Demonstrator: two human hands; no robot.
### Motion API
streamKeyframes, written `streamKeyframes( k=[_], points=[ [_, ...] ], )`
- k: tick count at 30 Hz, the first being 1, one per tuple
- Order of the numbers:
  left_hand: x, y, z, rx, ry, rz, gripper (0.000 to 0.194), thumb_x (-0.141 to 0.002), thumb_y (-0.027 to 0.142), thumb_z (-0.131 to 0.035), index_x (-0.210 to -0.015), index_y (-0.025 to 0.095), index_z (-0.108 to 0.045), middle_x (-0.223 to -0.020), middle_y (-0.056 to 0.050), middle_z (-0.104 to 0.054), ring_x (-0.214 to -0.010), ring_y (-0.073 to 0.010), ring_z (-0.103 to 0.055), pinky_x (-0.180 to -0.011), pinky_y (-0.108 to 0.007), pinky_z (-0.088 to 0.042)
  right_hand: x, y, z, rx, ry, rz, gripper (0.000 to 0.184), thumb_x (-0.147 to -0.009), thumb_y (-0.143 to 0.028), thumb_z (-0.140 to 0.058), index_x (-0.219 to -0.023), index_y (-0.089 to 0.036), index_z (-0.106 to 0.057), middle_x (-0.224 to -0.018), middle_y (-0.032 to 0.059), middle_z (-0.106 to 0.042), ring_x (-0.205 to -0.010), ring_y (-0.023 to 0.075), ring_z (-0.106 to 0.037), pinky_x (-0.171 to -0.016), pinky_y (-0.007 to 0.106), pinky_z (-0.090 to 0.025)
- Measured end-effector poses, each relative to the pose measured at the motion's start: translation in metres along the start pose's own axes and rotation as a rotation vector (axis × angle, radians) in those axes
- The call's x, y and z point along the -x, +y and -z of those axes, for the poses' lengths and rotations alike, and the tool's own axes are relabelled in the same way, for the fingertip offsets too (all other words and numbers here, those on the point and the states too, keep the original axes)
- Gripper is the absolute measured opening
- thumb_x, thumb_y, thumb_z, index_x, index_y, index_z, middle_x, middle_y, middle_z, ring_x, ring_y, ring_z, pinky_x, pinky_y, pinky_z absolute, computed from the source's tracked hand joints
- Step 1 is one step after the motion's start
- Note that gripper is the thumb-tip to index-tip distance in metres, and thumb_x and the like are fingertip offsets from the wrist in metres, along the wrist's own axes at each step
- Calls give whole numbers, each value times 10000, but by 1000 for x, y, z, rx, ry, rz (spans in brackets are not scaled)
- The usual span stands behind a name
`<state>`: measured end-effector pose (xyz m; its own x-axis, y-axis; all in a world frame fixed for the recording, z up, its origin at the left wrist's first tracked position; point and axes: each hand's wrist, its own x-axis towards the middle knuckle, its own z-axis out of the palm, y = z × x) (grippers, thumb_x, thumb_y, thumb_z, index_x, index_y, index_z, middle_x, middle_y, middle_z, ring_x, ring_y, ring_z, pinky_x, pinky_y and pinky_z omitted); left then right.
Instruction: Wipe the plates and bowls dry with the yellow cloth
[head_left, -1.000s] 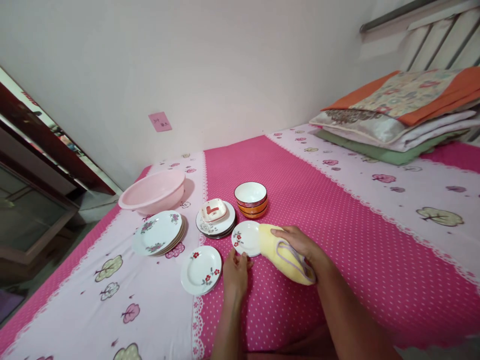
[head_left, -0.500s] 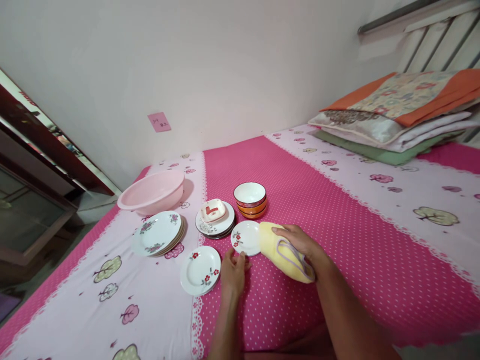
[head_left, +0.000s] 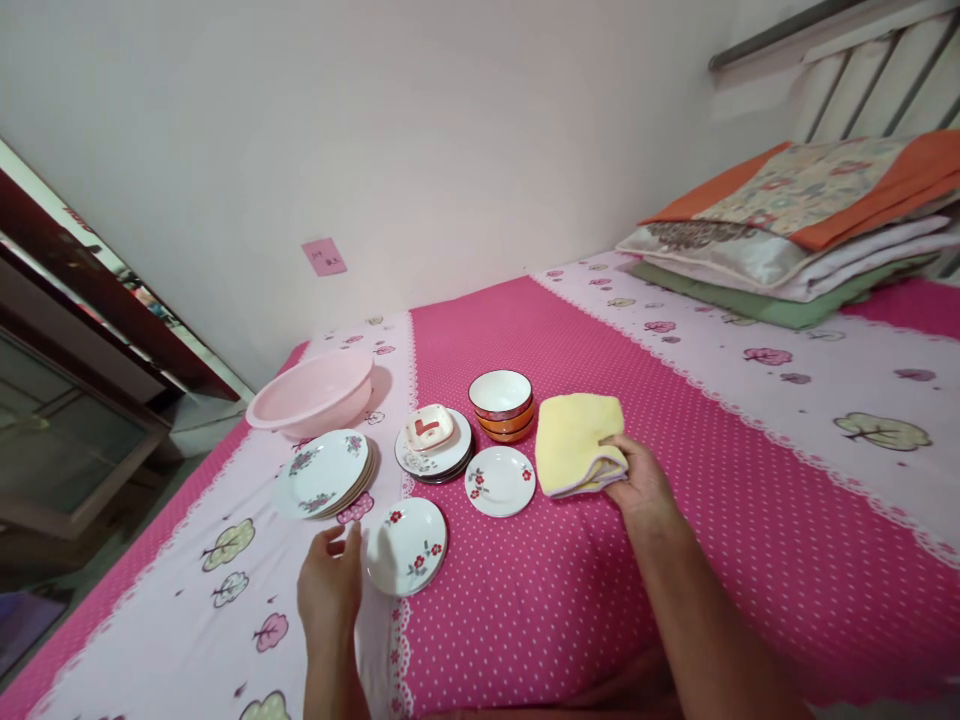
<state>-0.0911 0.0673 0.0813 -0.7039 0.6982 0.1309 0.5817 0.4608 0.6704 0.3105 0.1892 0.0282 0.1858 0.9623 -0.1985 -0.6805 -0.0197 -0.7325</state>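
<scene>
A folded yellow cloth is pinched at its near right corner by my right hand, just right of a small white plate with red flowers. My left hand holds nothing, fingers apart and curved, close to the left rim of a similar red-flowered plate that seems to lie on others. Farther back is a stack of dark-rimmed plates with a small squarish dish on top. Beside it stand several stacked bowls, white inside and orange outside.
A pile of larger floral plates lies at the left, before a pink basin. Folded bedding is piled at the far right. Everything rests on a pink patterned bedspread against a white wall with a pink note.
My left hand has moved left, from the small plate to beside the nearer plate. My right hand has drawn the cloth off the small plate, and the cloth now hangs flatter.
</scene>
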Motion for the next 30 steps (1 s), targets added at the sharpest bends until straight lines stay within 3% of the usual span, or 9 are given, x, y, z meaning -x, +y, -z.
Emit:
streamKeyframes(
  k=[4,8,17,21,24,27,30],
  points=[
    [-3,-13,-14,-154,-133,48,349,-739,551,-673,-845,221,-625,-825,-143,-760,-806,-371,-716,-710,-440,-497,-1,1,6,-73,18,15,481,-635,-215,-685,-1115,-210,-718,-882,39,-824,-873,300,-782,-886,497,-638],
    [-1,-13,-20,-234,-191,35,224,-772,471,-644,-765,256,-581,-819,-118,-745,-833,-352,-703,-716,-403,-461,-3,-1,10,-116,35,30,444,-692,-274,-710,-1133,-224,-711,-928,46,-830,-925,306,-782,-892,508,-635],
    [2,-10,-20,-169,-138,22,159,-848,383,-605,-783,272,-512,-722,-53,-640,-770,-314,-634,-684,-371,-407,2,-2,4,-165,80,13,440,-776,-425,-767,-1161,-224,-694,-1033,66,-830,-1037,308,-770,-950,495,-626],
    [2,-2,-14,-38,-48,64,99,-895,328,-564,-922,242,-523,-625,1,-533,-679,-299,-583,-658,-369,-394,3,-1,2,-146,72,-25,462,-751,-366,-795,-1171,-200,-699,-1000,82,-833,-1040,317,-772,-947,489,-631],
    [4,5,-5,121,2,92,187,-909,344,-576,-1026,199,-555,-610,8,-536,-656,-286,-571,-639,-368,-401,2,1,2,-121,63,-37,459,-716,-299,-784,-1154,-188,-707,-948,82,-835,-1013,324,-780,-937,487,-638],
    [12,14,-1,366,26,131,307,-931,409,-568,-1137,181,-579,-748,-41,-657,-707,-263,-630,-633,-356,-469,2,2,2,-94,45,-30,477,-691,-279,-768,-1155,-184,-709,-934,81,-835,-986,326,-785,-927,486,-642],
    [25,27,-8,742,-97,188,330,-940,422,-561,-1163,190,-628,-1017,-101,-757,-849,-234,-713,-705,-331,-569,3,2,1,-71,21,-23,487,-694,-310,-772,-1160,-183,-709,-937,84,-835,-962,326,-790,-909,481,-649]
  ],
)
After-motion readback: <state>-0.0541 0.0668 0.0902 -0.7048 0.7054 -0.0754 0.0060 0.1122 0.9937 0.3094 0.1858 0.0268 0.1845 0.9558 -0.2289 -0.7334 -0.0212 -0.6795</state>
